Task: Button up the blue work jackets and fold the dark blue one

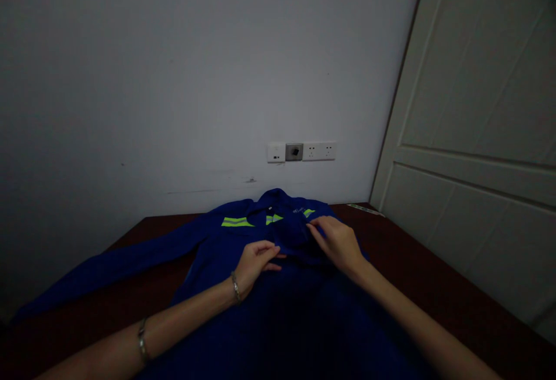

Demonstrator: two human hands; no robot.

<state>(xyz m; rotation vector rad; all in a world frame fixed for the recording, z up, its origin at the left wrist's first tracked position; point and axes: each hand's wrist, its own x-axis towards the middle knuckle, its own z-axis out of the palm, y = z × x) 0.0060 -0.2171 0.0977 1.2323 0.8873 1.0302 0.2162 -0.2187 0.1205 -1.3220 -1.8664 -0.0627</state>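
Observation:
A blue work jacket (226, 258) with yellow-green and grey reflective strips lies spread on the dark red table, its collar toward the wall and one sleeve stretched out to the left. My left hand (259, 257), a bracelet at its wrist, pinches the edge of the jacket's front near the middle. Higher up and to the right, my right hand (336, 240) grips the front cloth near the chest strip between thumb and fingers. Between both hands the cloth is lifted a little. The lower part of the jacket is lost in shadow.
The dark red table (403, 270) meets a pale wall (195, 79) at the back. Sockets and a switch panel (319, 150) sit on the wall. A white panelled door (478, 136) stands along the right side. A thin patterned strip (365, 209) lies at the table's back right.

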